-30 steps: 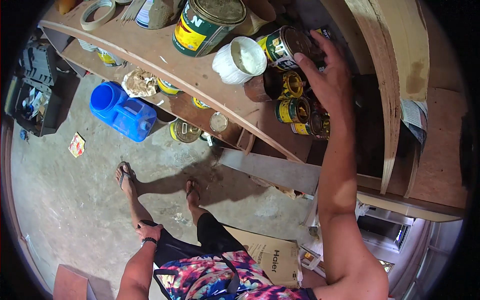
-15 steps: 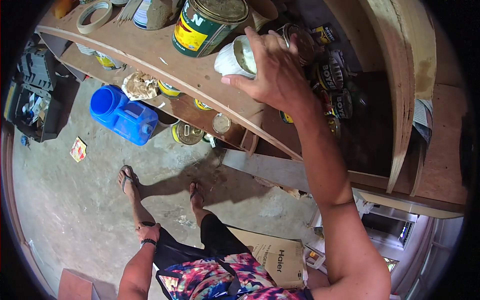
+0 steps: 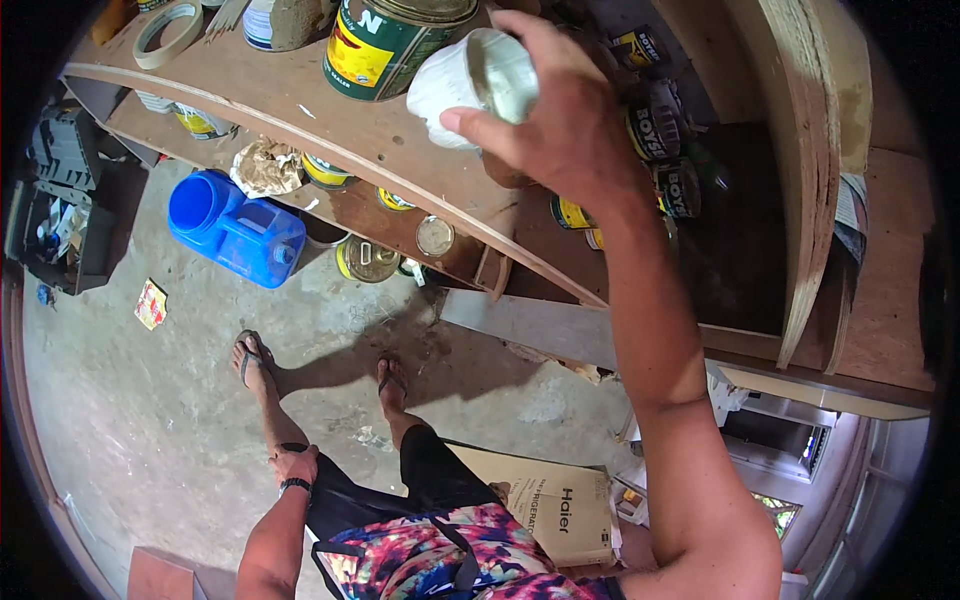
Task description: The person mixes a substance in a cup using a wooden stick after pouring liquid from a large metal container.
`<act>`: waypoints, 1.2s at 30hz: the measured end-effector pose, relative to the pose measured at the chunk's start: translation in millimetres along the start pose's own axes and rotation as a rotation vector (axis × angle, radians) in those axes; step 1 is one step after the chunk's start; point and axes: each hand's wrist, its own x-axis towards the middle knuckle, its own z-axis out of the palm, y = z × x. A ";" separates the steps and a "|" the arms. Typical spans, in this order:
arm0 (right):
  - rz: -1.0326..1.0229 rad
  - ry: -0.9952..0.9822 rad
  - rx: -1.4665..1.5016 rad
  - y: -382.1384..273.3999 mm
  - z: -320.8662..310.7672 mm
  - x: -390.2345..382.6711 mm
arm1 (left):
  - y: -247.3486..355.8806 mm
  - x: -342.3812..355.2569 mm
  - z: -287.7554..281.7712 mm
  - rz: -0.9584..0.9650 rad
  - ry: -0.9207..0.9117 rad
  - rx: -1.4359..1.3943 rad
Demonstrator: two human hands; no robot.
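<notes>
Over the upper wooden shelf, my right hand grips a white plastic tub. Its thumb presses the near side of the tub, while the other fingers are partly hidden behind the rim. The tub is tilted with its mouth facing right, and pale residue coats its inside. Just beyond and to the left stands a green and yellow paint can. Lower down, my left hand rests on my left knee, its fingers spread around it and holding no object.
A tape roll lies at the shelf's far left. Several small paint cans stand right of my forearm, near an upright plywood edge. A blue jug, an open toolbox and flattened cardboard are on the concrete floor.
My right hand has lifted and tilted the white tub, bringing it slightly left and closer to view. The left hand stays on the knee. The view has shifted a little.
</notes>
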 end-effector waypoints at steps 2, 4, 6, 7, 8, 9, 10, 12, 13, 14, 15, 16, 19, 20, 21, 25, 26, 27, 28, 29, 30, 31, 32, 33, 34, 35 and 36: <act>0.218 0.018 0.142 -22.7 -24.2 0.2 | -3.0 7.1 6.6 -0.010 -0.006 0.002; 0.254 0.042 0.311 -23.5 -43.0 4.2 | 0.3 -0.6 4.8 -0.019 0.000 -0.008; 0.209 0.038 0.537 13.3 -58.6 6.8 | 3.0 -0.3 2.2 -0.013 0.010 0.001; 0.177 0.030 0.641 29.6 -59.9 15.8 | 1.2 0.3 5.2 -0.022 0.009 0.009; 0.141 0.029 0.740 28.9 -61.1 22.9 | 1.0 0.8 6.1 -0.025 0.013 0.014; 0.194 0.251 0.643 24.5 -50.5 25.3 | 0.7 0.8 6.6 -0.025 0.017 0.002; 0.263 0.464 0.538 17.7 -39.3 29.6 | 0.3 -0.4 7.5 -0.027 0.020 -0.010; 0.241 0.329 0.087 79.2 -60.0 23.9 | -0.1 -2.6 7.6 -0.021 0.019 -0.026; 0.177 0.352 -0.074 93.5 -57.5 29.4 | -0.3 -3.0 7.6 -0.024 0.015 -0.032; 0.191 0.385 -0.016 122.2 -56.2 34.1 | 0.5 -2.6 6.7 -0.019 0.012 -0.033; 0.208 0.417 0.037 157.4 -55.7 37.6 | 1.9 -2.1 4.8 -0.010 0.014 -0.026; 0.211 0.429 0.038 167.3 -49.9 45.8 | 2.2 -3.1 5.0 -0.015 0.011 -0.030; 0.241 0.402 -0.049 173.4 -42.0 62.2 | 1.0 -0.3 8.4 -0.029 0.020 -0.002; 0.263 0.363 -0.064 172.7 -39.2 67.3 | 1.6 -0.1 9.2 -0.036 0.024 0.011; 0.309 0.287 -0.026 172.1 -37.2 71.8 | 1.5 0.0 9.3 -0.034 0.016 0.008; 0.529 0.012 0.102 155.3 -28.2 81.2 | 0.6 -0.9 10.8 -0.037 -0.011 -0.020; 0.579 -0.038 0.129 153.1 -26.9 81.8 | 0.8 -1.2 10.0 -0.037 -0.015 -0.026; 0.612 -0.067 0.161 154.9 -23.0 82.5 | 1.6 -1.9 9.5 -0.040 -0.014 -0.026; 0.643 -0.097 0.193 156.4 -18.5 83.9 | 2.8 -3.6 9.1 -0.043 -0.014 -0.028; 0.612 -0.132 0.126 161.7 -14.3 86.5 | 3.5 -4.6 8.0 -0.047 -0.012 -0.026; 0.584 -0.165 0.057 171.2 -11.4 90.3 | 2.7 -3.6 8.4 -0.041 -0.010 -0.031; 0.579 -0.172 0.020 180.4 -7.1 93.0 | 1.2 -2.1 9.8 -0.036 -0.008 -0.037; 0.572 -0.180 -0.017 190.6 -1.8 96.5 | 0.5 -1.2 11.1 -0.031 -0.008 -0.044; 0.589 -0.162 -0.023 201.6 5.3 98.4 | 1.3 -1.6 10.9 -0.036 -0.012 -0.049; 0.607 -0.144 -0.029 212.7 11.1 100.8 | 2.3 -2.6 10.0 -0.041 -0.015 -0.054; 0.609 -0.162 -0.005 223.9 15.9 103.8 | 3.4 -3.1 9.2 -0.047 -0.019 -0.058; 0.612 -0.180 0.016 232.6 17.9 106.1 | 3.8 -3.3 9.0 -0.045 -0.019 -0.055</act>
